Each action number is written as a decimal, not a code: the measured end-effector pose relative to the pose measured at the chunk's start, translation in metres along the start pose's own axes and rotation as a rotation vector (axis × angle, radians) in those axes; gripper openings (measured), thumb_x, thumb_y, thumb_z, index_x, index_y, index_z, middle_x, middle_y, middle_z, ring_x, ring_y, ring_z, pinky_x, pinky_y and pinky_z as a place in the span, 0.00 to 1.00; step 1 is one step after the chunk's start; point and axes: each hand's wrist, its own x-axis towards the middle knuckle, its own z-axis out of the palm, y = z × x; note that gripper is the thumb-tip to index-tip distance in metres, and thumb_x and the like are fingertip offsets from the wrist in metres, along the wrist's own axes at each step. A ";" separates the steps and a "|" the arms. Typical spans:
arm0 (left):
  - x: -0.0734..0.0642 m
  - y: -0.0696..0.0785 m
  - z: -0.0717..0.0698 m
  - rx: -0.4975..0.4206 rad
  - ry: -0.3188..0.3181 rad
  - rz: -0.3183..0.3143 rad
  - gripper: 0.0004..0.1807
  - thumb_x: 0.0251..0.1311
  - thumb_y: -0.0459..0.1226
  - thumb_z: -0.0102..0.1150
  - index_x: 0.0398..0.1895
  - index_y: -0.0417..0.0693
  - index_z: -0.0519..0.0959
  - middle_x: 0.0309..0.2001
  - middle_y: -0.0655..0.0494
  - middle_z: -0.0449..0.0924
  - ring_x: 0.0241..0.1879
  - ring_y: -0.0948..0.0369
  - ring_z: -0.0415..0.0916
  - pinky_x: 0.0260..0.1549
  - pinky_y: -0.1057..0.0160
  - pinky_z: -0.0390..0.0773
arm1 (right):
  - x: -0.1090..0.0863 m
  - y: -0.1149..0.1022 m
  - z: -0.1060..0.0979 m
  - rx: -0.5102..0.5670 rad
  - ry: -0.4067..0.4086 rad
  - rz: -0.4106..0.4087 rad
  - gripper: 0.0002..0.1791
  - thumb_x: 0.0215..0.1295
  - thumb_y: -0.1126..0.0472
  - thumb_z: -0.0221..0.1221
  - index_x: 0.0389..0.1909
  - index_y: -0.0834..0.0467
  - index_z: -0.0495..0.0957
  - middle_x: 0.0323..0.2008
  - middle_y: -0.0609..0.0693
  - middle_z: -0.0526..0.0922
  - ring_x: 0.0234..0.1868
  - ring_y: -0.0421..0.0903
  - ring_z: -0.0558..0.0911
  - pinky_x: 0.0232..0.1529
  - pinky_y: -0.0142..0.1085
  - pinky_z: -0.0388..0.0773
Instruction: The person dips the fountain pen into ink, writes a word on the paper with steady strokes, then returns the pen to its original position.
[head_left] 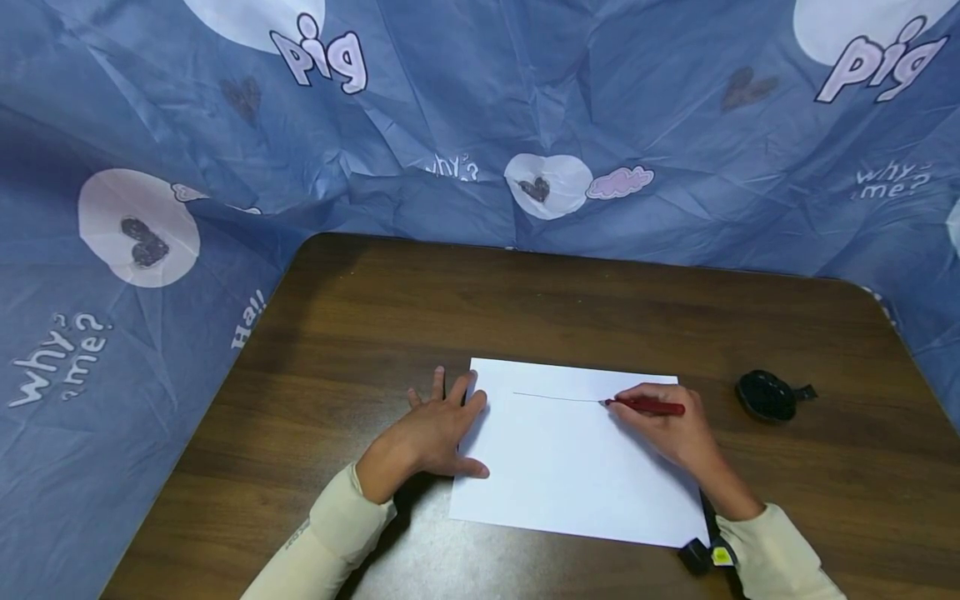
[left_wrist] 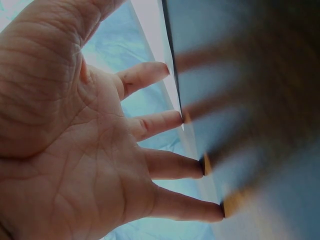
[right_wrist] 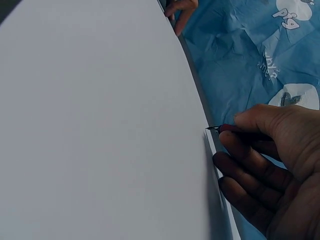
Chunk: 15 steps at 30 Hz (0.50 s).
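A white sheet of paper (head_left: pixel 570 475) lies on the wooden table, with one thin dark line (head_left: pixel 551 397) drawn across its upper part. My right hand (head_left: pixel 671 425) pinches a dark red pen (head_left: pixel 648 407) between thumb and fingers, its tip at the line's right end. In the right wrist view the pen's dark tip (right_wrist: pixel 212 128) meets the paper surface. My left hand (head_left: pixel 438 429) is spread over the sheet's left edge, thumb and some fingertips on the paper. The left wrist view shows its straight fingers (left_wrist: pixel 172 162) with their tips pressed down.
A small round black dish with a short handle (head_left: pixel 767 396) stands on the table (head_left: pixel 525 292) right of the paper. A small black device (head_left: pixel 696 557) sits by the right wrist at the sheet's lower right corner. Blue printed cloth (head_left: pixel 450 125) hangs behind and at the left.
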 end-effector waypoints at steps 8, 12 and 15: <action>0.000 -0.001 0.001 -0.007 -0.004 0.001 0.47 0.47 0.60 0.74 0.65 0.51 0.62 0.77 0.40 0.42 0.71 0.24 0.36 0.52 0.18 0.52 | -0.004 0.002 -0.005 -0.008 0.008 0.033 0.10 0.60 0.62 0.71 0.41 0.61 0.87 0.40 0.56 0.88 0.42 0.54 0.84 0.36 0.27 0.79; 0.000 -0.001 0.001 -0.001 0.003 0.003 0.47 0.47 0.59 0.74 0.65 0.51 0.62 0.77 0.40 0.43 0.71 0.24 0.36 0.52 0.18 0.52 | -0.004 0.004 -0.006 -0.002 0.010 0.030 0.10 0.59 0.62 0.71 0.41 0.60 0.87 0.40 0.55 0.88 0.41 0.53 0.85 0.36 0.27 0.79; 0.000 -0.001 0.000 -0.004 0.002 0.004 0.47 0.47 0.59 0.74 0.65 0.51 0.62 0.77 0.40 0.43 0.71 0.24 0.36 0.52 0.18 0.52 | -0.004 0.005 -0.007 0.000 0.010 0.023 0.09 0.59 0.63 0.71 0.40 0.60 0.87 0.39 0.55 0.88 0.40 0.52 0.85 0.35 0.27 0.80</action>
